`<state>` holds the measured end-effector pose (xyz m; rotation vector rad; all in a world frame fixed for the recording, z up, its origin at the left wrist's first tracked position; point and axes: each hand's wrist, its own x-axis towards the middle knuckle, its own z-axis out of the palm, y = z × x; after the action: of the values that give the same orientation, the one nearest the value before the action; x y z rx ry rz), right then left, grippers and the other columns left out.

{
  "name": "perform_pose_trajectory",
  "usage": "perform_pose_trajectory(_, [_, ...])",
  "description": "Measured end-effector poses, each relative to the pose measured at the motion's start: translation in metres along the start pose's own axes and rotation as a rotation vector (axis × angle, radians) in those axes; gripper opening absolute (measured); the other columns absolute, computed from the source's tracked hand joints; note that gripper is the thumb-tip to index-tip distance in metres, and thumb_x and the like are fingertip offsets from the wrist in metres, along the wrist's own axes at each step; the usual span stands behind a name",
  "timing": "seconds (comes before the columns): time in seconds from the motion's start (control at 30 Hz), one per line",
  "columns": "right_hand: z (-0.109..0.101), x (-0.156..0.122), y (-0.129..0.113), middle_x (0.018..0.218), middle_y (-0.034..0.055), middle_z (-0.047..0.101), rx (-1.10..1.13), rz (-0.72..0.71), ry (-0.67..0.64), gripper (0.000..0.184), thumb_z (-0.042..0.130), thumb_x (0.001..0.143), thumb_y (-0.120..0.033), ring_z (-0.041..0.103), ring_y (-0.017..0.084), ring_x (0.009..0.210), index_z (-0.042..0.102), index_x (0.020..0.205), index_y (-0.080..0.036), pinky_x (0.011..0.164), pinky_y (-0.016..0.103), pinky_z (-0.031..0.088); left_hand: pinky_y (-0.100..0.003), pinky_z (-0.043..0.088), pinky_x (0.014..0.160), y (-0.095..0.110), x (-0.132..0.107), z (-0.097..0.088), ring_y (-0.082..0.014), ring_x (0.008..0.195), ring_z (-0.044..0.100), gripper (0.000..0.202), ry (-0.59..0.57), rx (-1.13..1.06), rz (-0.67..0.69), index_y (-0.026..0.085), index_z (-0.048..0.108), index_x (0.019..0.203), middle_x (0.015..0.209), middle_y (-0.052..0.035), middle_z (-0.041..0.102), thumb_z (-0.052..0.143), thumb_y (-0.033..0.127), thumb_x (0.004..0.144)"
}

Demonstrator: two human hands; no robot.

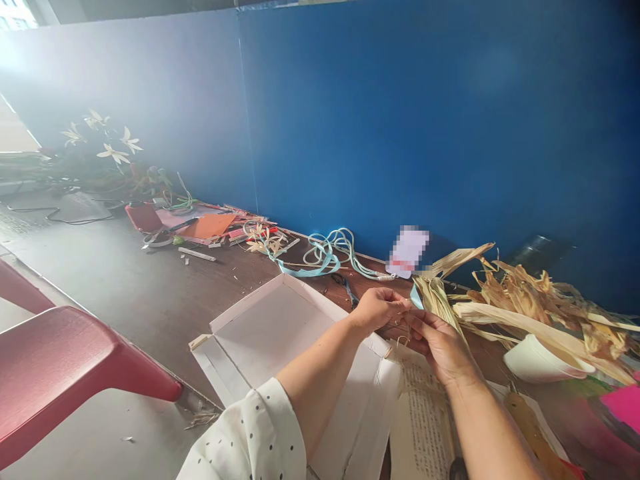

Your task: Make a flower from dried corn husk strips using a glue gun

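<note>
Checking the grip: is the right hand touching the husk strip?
Touching. The head view shows the right hand with its fingers closed on the lower end of the husk strip, no gap between them.

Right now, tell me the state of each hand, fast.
Left hand: shut, fingertips pinching the base of the dried husk bundle.
Right hand: shut around the same bundle.

Both forearms outstretched — left hand [376, 308] and right hand [440, 343] close together, fingers [425, 321] pinched
</note>
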<state>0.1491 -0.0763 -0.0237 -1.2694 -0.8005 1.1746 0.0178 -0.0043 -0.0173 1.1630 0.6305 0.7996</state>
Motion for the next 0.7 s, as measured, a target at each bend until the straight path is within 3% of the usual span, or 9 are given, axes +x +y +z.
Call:
perform_pose_trajectory(0.13, [0.0023, -0.001, -0.0016, 0.055, -0.0037, 0.045, -0.031, -0.013, 0.032, 0.025, 0.084, 0.056, -0.036, 0.036, 0.01, 0.049, 0.072, 0.076, -0.024, 0.044, 0.026, 0.037, -0.021, 0.032, 0.052, 0.0027, -0.0022, 0.003, -0.0068, 0.049, 0.044, 0.027, 0.024, 0.016, 0.028, 0.014, 0.057, 0.069, 0.055, 0.0028, 0.054, 0.071, 0.037, 0.066])
perform_pose_trajectory(0.33, [0.0037, -0.0004, -0.0005, 0.053, -0.0037, 0.045, -0.059, -0.041, 0.036, 0.025, 0.083, 0.055, -0.037, 0.035, 0.011, 0.048, 0.073, 0.075, -0.025, 0.042, 0.025, 0.034, -0.022, 0.036, 0.054, 0.0061, -0.005, 0.0066, -0.0077, 0.051, 0.046, 0.018, 0.085, 0.074, 0.062, 0.015, 0.056, 0.068, 0.055, 0.0032, 0.052, 0.066, 0.029, 0.069])
perform_pose_trajectory(0.57, [0.0037, -0.0027, 0.0013, 0.059, -0.0021, 0.05, 0.002, -0.067, -0.013, 0.021, 0.073, 0.07, -0.046, 0.04, 0.012, 0.054, 0.074, 0.08, -0.027, 0.043, 0.026, 0.03, -0.023, 0.04, 0.058, 0.0021, -0.0003, 0.0037, -0.0091, 0.053, 0.049, 0.022, 0.071, 0.038, 0.105, 0.014, 0.055, 0.067, 0.057, 0.0012, 0.055, 0.066, 0.033, 0.069])
perform_pose_trajectory(0.7, [0.0056, -0.0028, 0.0011, 0.056, -0.0029, 0.048, 0.019, -0.053, -0.031, 0.021, 0.078, 0.065, -0.04, 0.038, 0.012, 0.052, 0.074, 0.08, -0.027, 0.044, 0.026, 0.03, -0.023, 0.039, 0.059, -0.002, 0.002, 0.0025, -0.009, 0.055, 0.049, 0.025, 0.083, 0.035, 0.119, 0.014, 0.056, 0.068, 0.059, 0.0013, 0.056, 0.069, 0.036, 0.068])
